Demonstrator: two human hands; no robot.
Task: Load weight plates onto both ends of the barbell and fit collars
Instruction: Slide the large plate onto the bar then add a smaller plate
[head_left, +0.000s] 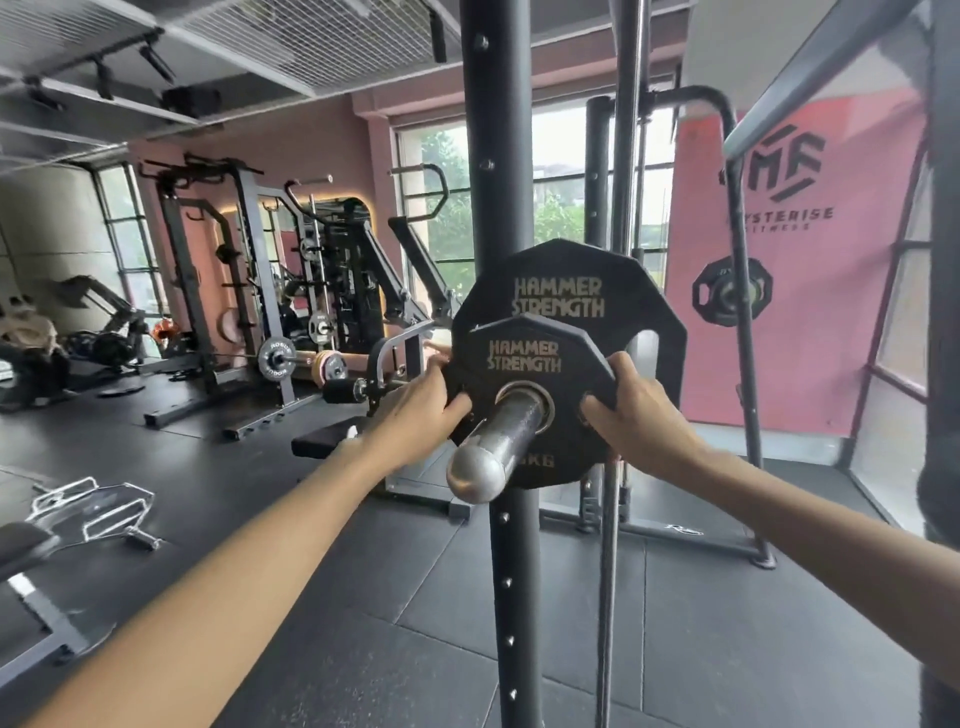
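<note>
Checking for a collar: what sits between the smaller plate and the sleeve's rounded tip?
Nothing. In the head view the sleeve runs bare from the smaller plate to its tip; no collar.

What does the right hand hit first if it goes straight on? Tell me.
Probably the bigger plate behind the small plate that the right hand grips; the gap between them is unclear.

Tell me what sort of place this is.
A gym, almost certainly: Hammer Strength plates on a barbell, racks along the far wall, and a fitness-branded banner by the window.
</note>
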